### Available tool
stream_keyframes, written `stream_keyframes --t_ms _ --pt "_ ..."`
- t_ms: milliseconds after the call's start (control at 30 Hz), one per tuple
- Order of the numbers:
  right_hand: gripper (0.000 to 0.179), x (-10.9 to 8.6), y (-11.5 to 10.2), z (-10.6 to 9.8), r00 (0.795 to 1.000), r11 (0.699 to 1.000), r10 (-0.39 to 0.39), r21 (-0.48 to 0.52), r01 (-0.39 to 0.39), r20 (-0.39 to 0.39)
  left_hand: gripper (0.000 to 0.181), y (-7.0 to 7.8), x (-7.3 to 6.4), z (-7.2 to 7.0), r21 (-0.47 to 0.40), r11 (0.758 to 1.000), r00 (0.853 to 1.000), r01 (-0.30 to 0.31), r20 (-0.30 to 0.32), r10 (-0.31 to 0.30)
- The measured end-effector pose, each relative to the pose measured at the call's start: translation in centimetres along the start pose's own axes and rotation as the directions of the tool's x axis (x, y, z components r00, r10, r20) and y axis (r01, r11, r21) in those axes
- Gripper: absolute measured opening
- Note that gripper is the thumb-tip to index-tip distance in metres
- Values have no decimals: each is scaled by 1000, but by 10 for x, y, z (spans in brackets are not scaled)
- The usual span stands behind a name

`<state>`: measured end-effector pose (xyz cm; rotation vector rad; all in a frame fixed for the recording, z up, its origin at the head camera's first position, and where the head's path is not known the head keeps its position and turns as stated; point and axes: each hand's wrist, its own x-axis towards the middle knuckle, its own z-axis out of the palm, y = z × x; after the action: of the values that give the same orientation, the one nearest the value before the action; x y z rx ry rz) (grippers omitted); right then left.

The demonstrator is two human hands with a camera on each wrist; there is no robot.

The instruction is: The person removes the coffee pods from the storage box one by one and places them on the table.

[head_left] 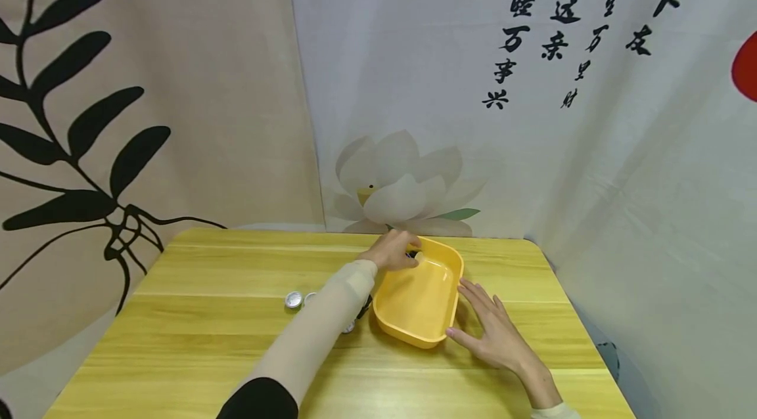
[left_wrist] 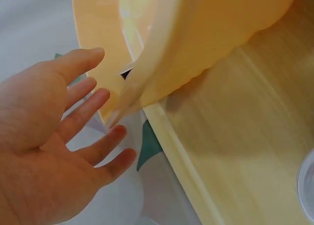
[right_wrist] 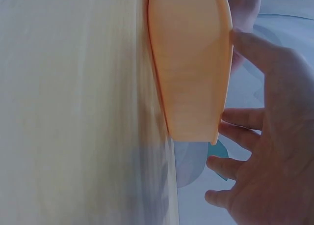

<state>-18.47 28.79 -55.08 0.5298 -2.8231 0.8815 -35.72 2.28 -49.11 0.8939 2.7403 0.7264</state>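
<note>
A yellow plastic tray (head_left: 416, 297) with rounded corners stands on the table. My left hand (head_left: 393, 250) is over its far left corner. In the left wrist view that hand's fingers (left_wrist: 81, 63) are spread and loosely bent beside the tray's rim, holding nothing. A small dark object (head_left: 412, 253) shows in the tray close to the left fingers, mostly hidden. On the other side, my right hand (head_left: 493, 333) touches the right rim, its thumb near the front corner. The right wrist view shows those fingers (right_wrist: 240, 119) apart, fingertips along the tray's edge (right_wrist: 228, 53).
Left of the tray lie several small round silver-topped pieces, one of them a silver disc (head_left: 293, 300), partly covered by my left sleeve (head_left: 319, 320). A dark object (head_left: 365, 307) lies between sleeve and tray. Behind the wooden table (head_left: 225, 274) hangs a printed cloth (head_left: 414, 77).
</note>
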Motion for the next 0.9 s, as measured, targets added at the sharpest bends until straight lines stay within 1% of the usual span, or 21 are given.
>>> stream_keyframes --t_ms 133,267,400,467,567,600,633,667,800,833,867,900 --pt "93 1 1 1 1000 1000 1 1 -1 4 47 -1 3 1 11 1000 1000 23 20 -23" --pt "93 1 1 1 1000 1000 12 4 -12 15 48 -3 5 3 33 999 997 40 62 -42" --pt "93 1 0 1 1000 1000 13 -3 -13 14 34 -5 6 7 78 997 996 15 81 -22" --pt "93 1 -1 1 1000 1000 13 -4 -13 12 26 -5 7 8 92 996 997 -1 75 -5" --pt "93 1 -2 0 1000 1000 13 -3 -13 10 16 -8 10 11 82 996 998 -18 67 13" --pt "93 1 -2 0 1000 1000 14 -2 -14 10 13 -10 12 13 82 996 998 -27 65 22" --pt "93 1 -2 0 1000 1000 14 -2 -14 10 9 -22 19 22 84 995 998 -56 47 52" --pt "93 1 -2 0 1000 1000 15 -2 -15 11 8 -26 23 25 91 994 997 -63 46 59" --pt "93 0 -1 0 1000 1000 16 0 -16 11 16 -44 39 42 128 988 996 -83 40 79" --pt "93 0 -1 0 1000 1000 16 -1 -16 11 21 -47 42 45 131 988 997 -76 42 71" --pt "93 0 -1 0 1000 1000 17 0 -17 11 26 -40 39 41 131 990 997 -49 60 41" --pt "93 -1 -1 0 1000 1000 17 1 -17 10 32 -40 40 42 127 991 997 -40 63 32"
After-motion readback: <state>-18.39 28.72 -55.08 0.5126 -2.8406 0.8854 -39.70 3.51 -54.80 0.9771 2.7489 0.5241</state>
